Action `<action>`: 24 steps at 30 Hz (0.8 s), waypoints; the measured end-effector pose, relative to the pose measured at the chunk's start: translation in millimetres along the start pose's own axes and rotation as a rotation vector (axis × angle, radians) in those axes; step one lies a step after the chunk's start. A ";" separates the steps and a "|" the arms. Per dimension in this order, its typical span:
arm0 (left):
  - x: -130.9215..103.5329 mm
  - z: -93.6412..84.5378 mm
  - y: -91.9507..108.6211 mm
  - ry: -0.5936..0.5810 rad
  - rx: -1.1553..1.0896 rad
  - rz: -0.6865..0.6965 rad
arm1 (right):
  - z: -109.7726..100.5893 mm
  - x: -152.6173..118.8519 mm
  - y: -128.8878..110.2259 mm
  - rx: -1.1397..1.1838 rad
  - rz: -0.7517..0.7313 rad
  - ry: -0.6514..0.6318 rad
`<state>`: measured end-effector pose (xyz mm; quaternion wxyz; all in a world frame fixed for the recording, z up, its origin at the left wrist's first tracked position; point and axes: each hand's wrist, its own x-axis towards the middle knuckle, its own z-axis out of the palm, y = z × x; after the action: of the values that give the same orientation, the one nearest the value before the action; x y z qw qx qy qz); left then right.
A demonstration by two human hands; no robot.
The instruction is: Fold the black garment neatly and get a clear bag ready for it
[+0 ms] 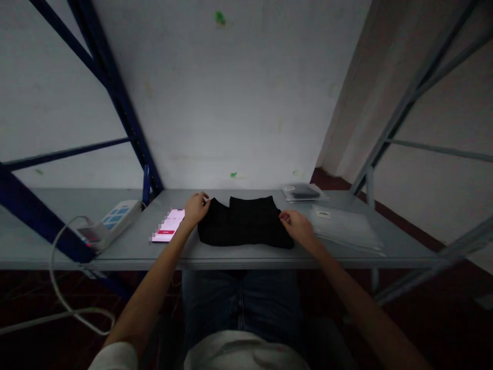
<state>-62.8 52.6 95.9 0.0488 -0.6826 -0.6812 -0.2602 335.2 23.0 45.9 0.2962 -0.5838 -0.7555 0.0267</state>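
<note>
A black garment [246, 223] lies spread on the grey shelf in front of me, with a notch in its far edge; its exact kind is hard to make out. My left hand [197, 207] is closed on its far left corner, fingers bent over the fabric. At the opposite side, my right hand [296, 224] pinches the right edge between thumb and fingers. Just left of my left wrist lies a lit phone [169, 226] with a pink screen. Beside my right hand is a stack of clear plastic bags [344, 226] with a small white label.
A bagged dark item [305, 192] sits on the shelf [246, 263] at the back right. On the left stands a white power strip [120, 218] with a plug and a hanging cable [57, 288]. Blue posts [127, 113] and grey posts [400, 118] flank the shelf, with a wall behind.
</note>
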 end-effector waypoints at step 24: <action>21.0 30.1 76.8 0.042 -0.222 -0.086 | 28.8 97.4 -7.9 0.288 0.222 0.275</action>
<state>18.0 79.1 101.0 -0.0241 -0.6484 -0.6758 -0.3498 300.7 116.8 65.9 0.4720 -0.6131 -0.6275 0.0871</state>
